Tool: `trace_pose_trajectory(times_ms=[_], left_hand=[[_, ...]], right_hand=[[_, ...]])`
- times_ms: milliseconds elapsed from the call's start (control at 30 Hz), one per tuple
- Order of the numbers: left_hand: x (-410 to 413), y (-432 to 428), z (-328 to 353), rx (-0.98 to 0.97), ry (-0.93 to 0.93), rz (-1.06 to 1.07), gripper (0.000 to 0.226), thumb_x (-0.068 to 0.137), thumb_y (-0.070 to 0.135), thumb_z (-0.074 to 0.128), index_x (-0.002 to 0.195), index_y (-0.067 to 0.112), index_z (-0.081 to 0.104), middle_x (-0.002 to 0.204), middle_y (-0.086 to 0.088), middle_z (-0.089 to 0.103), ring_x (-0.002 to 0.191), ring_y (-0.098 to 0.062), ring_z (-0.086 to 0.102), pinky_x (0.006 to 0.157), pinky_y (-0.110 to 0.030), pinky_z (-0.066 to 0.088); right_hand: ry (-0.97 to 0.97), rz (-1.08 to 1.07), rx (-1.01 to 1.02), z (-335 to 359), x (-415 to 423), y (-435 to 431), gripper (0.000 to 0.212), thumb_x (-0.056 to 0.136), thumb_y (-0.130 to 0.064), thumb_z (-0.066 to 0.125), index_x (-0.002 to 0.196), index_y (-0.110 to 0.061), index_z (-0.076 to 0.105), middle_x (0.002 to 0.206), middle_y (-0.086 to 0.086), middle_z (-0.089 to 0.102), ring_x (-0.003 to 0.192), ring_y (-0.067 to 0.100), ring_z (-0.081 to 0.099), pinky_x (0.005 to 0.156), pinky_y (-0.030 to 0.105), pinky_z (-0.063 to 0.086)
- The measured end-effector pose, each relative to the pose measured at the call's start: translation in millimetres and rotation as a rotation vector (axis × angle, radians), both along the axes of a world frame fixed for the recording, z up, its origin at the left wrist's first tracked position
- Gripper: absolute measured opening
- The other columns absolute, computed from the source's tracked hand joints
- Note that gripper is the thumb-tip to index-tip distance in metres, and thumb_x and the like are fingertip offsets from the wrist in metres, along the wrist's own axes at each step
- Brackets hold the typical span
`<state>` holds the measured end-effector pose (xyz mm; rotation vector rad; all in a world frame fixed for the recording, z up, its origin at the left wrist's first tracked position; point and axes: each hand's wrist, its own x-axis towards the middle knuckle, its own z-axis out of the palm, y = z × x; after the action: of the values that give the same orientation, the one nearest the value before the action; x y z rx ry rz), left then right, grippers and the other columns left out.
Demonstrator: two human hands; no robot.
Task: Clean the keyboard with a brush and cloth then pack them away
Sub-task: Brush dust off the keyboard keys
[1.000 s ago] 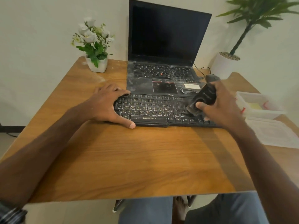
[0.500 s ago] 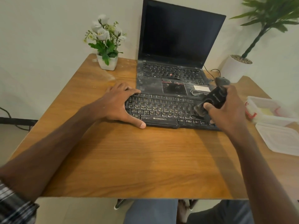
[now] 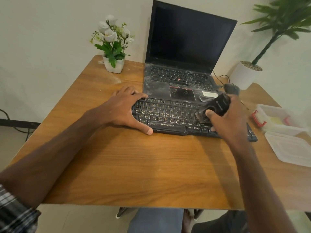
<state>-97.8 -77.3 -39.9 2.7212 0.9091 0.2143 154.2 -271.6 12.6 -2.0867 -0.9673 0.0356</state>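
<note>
Black keyboard (image 3: 168,115), dusty, flat on the wooden table (image 3: 134,165), set crosswise and close against the front edge of an open laptop (image 3: 185,47). ZEBRONICS printed on its front strip.

Over the right part of the keys, a black brush (image 3: 217,105), tilted, bristles down and touching the key tops. Gripped by the right hand (image 3: 230,120): fingers curled round the body from the far side, thumb pressed on the near side just above the bristles.

On the keyboard's left end, the left hand (image 3: 121,110), holding nothing: fingers straight and spread, laid flat over the keys, thumb stretched along the front edge with its tip on the table.

Behind, laptop screen dark, its own keys and palm rest streaked with pale dust. Near the laptop's right front corner, a dark mouse (image 3: 231,89) with a thin cable, partly hidden behind the brush.

At the table's right edge, a clear plastic box (image 3: 269,126) with red clasps, open, something pale yellow inside, too blurred to tell what. Just in front of it, a clear flat lid (image 3: 292,148) on the table.

At the far left corner, a small white pot of white flowers (image 3: 113,64). Beyond the far right corner, a larger white pot with a green plant (image 3: 245,74). At the lower left, a checked sleeve (image 3: 13,214).
</note>
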Motion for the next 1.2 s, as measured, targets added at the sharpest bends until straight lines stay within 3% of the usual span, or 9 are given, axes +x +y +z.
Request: trace_pose_trajectory(times_ms=[233, 367, 433, 533, 667, 833, 1000, 1100, 1200], left_hand=[[0, 0, 0, -0.015, -0.014, 0.002, 0.144, 0.037, 0.11, 0.052, 0.158, 0.035, 0.034, 0.129, 0.014, 0.032, 0.127, -0.011, 0.03, 0.116, -0.047, 0.031], [0, 0, 1, -0.019, -0.011, 0.012, 0.145, 0.036, 0.111, 0.052, 0.158, 0.035, 0.033, 0.133, 0.012, 0.034, 0.13, -0.014, 0.031, 0.117, -0.05, 0.031], [0, 0, 2, -0.012, -0.004, 0.007, 0.144, 0.037, 0.109, 0.054, 0.158, 0.035, 0.032, 0.129, 0.014, 0.031, 0.13, -0.013, 0.03, 0.117, -0.05, 0.031], [-1, 0, 1, -0.006, -0.009, 0.004, 0.142, 0.039, 0.108, 0.056, 0.158, 0.035, 0.033, 0.126, 0.015, 0.027, 0.127, -0.011, 0.029, 0.117, -0.05, 0.032], [-1, 1, 1, -0.01, -0.021, 0.004, 0.14, 0.04, 0.107, 0.058, 0.158, 0.035, 0.034, 0.125, 0.015, 0.03, 0.121, -0.008, 0.028, 0.114, -0.047, 0.034], [-1, 0, 1, -0.017, -0.021, 0.0, 0.14, 0.039, 0.107, 0.058, 0.157, 0.035, 0.034, 0.127, 0.014, 0.031, 0.123, -0.009, 0.029, 0.115, -0.048, 0.034], [-2, 0, 2, -0.01, -0.027, -0.001, 0.141, 0.039, 0.108, 0.056, 0.158, 0.034, 0.034, 0.126, 0.014, 0.03, 0.121, -0.007, 0.027, 0.113, -0.044, 0.033], [-2, 0, 1, -0.003, -0.028, -0.004, 0.14, 0.041, 0.107, 0.058, 0.157, 0.033, 0.034, 0.126, 0.014, 0.031, 0.12, -0.007, 0.028, 0.112, -0.042, 0.033], [-2, 0, 0, 0.001, -0.027, -0.005, 0.139, 0.041, 0.107, 0.059, 0.157, 0.033, 0.035, 0.126, 0.013, 0.032, 0.121, -0.009, 0.029, 0.112, -0.042, 0.033]], right_hand=[[-0.185, 0.107, -0.09, -21, -52, 18, 0.054, 0.088, -0.008, 0.072, 0.131, -0.014, 0.039, 0.091, -0.004, 0.055, 0.082, 0.018, 0.057, 0.064, 0.03, 0.047], [0.23, 0.177, 0.008, -1, -25, 12, 0.053, 0.087, -0.009, 0.076, 0.13, -0.019, 0.047, 0.106, -0.001, 0.062, 0.083, 0.019, 0.07, 0.055, 0.027, 0.059], [0.203, 0.117, 0.012, 6, -6, 1, 0.055, 0.086, -0.011, 0.077, 0.132, -0.017, 0.048, 0.109, 0.001, 0.063, 0.082, 0.018, 0.07, 0.051, 0.024, 0.058], [-0.016, -0.038, -0.011, 4, 4, -6, 0.057, 0.083, -0.019, 0.079, 0.13, -0.016, 0.046, 0.107, -0.001, 0.061, 0.095, 0.024, 0.066, 0.074, 0.044, 0.061], [-0.022, 0.049, -0.047, -7, -31, 8, 0.06, 0.087, -0.008, 0.073, 0.137, -0.014, 0.04, 0.093, -0.008, 0.055, 0.077, 0.008, 0.059, 0.058, 0.014, 0.045], [0.014, 0.226, -0.066, -6, -58, 24, 0.059, 0.087, -0.008, 0.074, 0.134, -0.02, 0.041, 0.091, -0.013, 0.054, 0.085, 0.015, 0.065, 0.071, 0.037, 0.062], [0.028, 0.125, 0.034, 4, -29, 11, 0.058, 0.087, -0.015, 0.077, 0.134, -0.015, 0.043, 0.099, -0.008, 0.054, 0.095, 0.017, 0.062, 0.07, 0.022, 0.048], [0.069, 0.149, 0.066, -10, -49, 17, 0.058, 0.088, -0.01, 0.074, 0.134, -0.015, 0.039, 0.099, -0.003, 0.056, 0.077, 0.005, 0.057, 0.055, 0.01, 0.041], [0.049, 0.236, 0.02, -16, -62, 25, 0.055, 0.087, -0.01, 0.075, 0.13, -0.019, 0.041, 0.098, -0.003, 0.061, 0.074, 0.01, 0.062, 0.06, 0.027, 0.055]])
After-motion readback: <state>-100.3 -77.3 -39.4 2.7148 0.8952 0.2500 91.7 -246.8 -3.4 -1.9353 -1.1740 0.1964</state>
